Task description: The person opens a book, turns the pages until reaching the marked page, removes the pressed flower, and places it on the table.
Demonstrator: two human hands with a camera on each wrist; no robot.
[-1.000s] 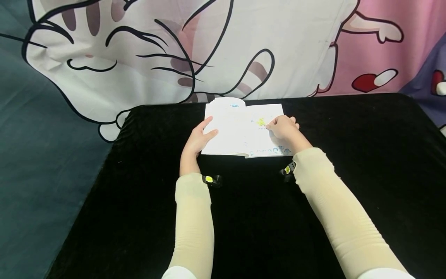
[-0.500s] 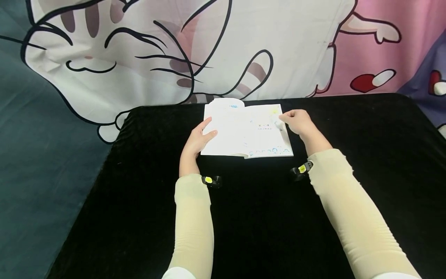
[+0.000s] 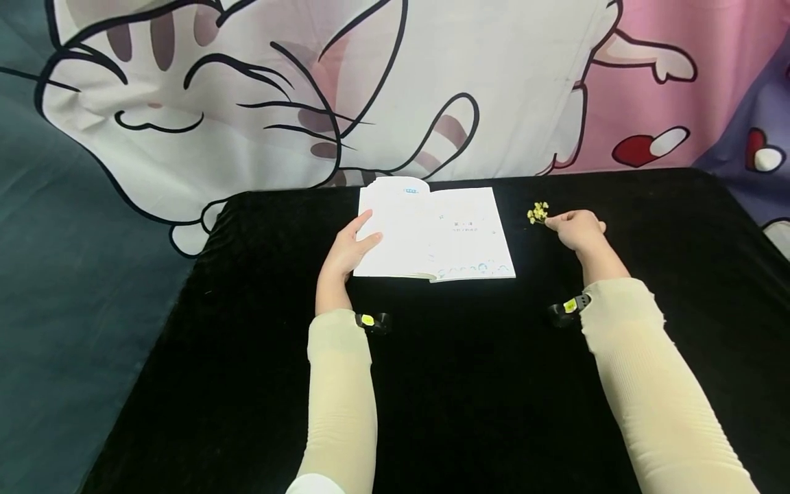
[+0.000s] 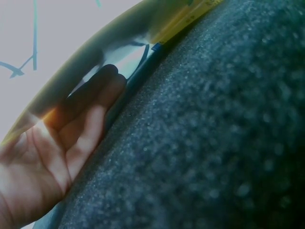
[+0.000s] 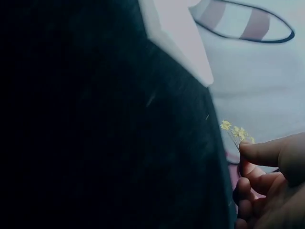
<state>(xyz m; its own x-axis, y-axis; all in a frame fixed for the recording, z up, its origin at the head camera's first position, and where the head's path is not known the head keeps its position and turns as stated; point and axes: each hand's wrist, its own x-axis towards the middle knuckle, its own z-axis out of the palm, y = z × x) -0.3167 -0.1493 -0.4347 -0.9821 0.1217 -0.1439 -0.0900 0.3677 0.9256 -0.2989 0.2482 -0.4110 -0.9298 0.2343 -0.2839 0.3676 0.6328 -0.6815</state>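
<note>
An open book [image 3: 395, 237] with white pages lies at the back of the black-covered table; its right page carries small printed text and blue drawings. My left hand [image 3: 345, 252] grips the left edge of it, with the thumb on the page. From the left wrist view, the fingers [image 4: 90, 112] of that hand reach under the book, whose underside [image 4: 78, 62] is lifted there. To the right of the book, my right hand [image 3: 579, 230] pinches a small sprig of yellow flowers [image 3: 537, 213] by its thin stems, between thumb and forefinger. The blossoms [image 5: 238, 131] point away from the fingertips.
The black cloth-covered table [image 3: 457, 384] reaches around the book on all sides. Behind it hangs a curtain [image 3: 234, 151] printed with a cartoon cat. Small wrist cameras [image 3: 375, 322] sit on both forearms.
My right hand has lifted the yellow flower sprig off the right page and carried it rightward past the book's edge, over the black cloth. The left hand stays at the book's left edge.
</note>
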